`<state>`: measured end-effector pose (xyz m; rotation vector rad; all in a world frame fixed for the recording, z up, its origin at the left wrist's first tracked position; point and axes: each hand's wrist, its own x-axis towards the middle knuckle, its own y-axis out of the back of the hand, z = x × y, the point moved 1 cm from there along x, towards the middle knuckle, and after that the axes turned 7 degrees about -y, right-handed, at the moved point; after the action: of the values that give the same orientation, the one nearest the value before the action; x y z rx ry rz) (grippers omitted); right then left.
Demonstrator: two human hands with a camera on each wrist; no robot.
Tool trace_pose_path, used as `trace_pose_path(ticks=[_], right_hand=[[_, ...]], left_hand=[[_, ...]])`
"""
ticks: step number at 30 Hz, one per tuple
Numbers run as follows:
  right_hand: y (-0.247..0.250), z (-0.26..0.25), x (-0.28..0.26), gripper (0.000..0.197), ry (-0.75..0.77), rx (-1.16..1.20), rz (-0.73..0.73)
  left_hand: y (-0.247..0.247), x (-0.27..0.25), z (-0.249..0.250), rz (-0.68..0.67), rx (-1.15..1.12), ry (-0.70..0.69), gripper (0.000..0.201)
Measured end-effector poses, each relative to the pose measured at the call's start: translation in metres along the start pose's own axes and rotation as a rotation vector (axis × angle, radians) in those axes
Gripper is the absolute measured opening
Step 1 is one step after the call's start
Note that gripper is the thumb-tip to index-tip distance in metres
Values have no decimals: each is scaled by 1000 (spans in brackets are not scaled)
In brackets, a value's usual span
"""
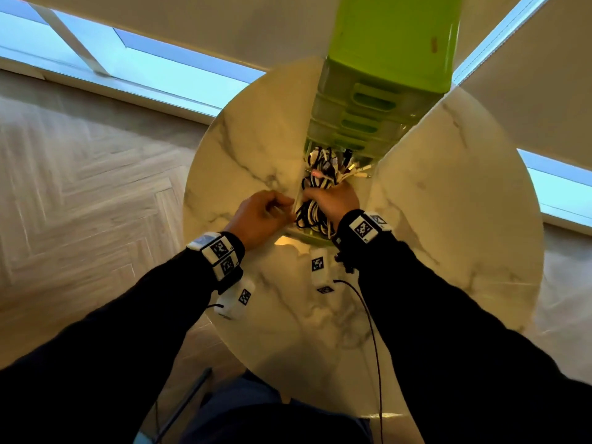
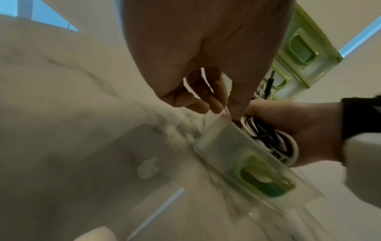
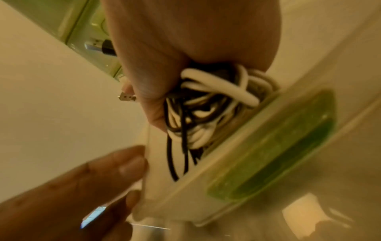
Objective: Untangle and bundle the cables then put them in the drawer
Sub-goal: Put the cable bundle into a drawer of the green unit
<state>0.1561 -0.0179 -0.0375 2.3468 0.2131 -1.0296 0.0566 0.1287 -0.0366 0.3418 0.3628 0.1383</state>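
Observation:
A mixed bundle of black and white cables point(image 1: 315, 216) sits in the pulled-out bottom drawer point(image 1: 310, 239) of a green drawer unit point(image 1: 394, 43). My right hand point(image 1: 333, 200) grips the cable bundle point(image 3: 216, 91) from above, inside the drawer, and plug ends stick out past its fingers. My left hand point(image 1: 266, 213) pinches the clear left wall of the drawer point(image 2: 247, 163) between thumb and fingers point(image 2: 214, 104). In the right wrist view the drawer front point(image 3: 278, 146) with its green handle lies just below the cables. The left wrist view shows the cables point(image 2: 274, 140) under the right hand point(image 2: 288, 127).
The unit stands at the far side of a round marble table point(image 1: 448, 219), its upper drawers point(image 1: 368, 104) closed. Two white tagged devices point(image 1: 320, 267) point(image 1: 237, 296) hang below my wrists, and a thin black wire point(image 1: 371, 331) runs from one of them. Wood floor point(image 1: 80, 187) lies to the left.

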Motion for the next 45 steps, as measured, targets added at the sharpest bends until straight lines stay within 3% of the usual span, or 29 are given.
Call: trace_pose_path(ticks=[3, 8, 13, 17, 20, 24, 27, 29, 34, 39, 42, 45], right_hand=[[1, -1, 0, 72, 29, -106, 54], [5, 5, 10, 64, 29, -214, 42], [0, 9, 25, 117, 62, -361, 30], [8, 9, 27, 93, 72, -417, 15], [8, 17, 28, 98, 76, -475, 22], [9, 26, 12, 91, 204, -479, 95], [10, 33, -2, 102, 289, -428, 189], [12, 31, -3, 111, 291, -450, 170], [28, 17, 7, 98, 301, -641, 33], [27, 26, 9, 91, 507, -823, 105], [19, 34, 4, 96, 500, -783, 115], [14, 43, 0, 106, 440, -576, 123]], left_hand=[[12, 24, 23, 8, 10, -104, 22], [-3, 63, 59, -14, -41, -187, 41], [-32, 81, 68, 42, -26, -218, 42], [-48, 84, 67, 69, 60, -243, 37], [-54, 88, 68, 52, 106, -264, 32], [-59, 96, 69, 4, 117, -220, 28], [-58, 100, 66, -3, 122, -209, 30], [-57, 101, 65, -15, 141, -209, 31], [-54, 95, 73, -55, 270, -219, 36], [-59, 98, 83, -27, 391, -127, 48], [-65, 98, 91, -17, 480, -128, 38], [-69, 98, 95, -21, 532, -147, 34]])
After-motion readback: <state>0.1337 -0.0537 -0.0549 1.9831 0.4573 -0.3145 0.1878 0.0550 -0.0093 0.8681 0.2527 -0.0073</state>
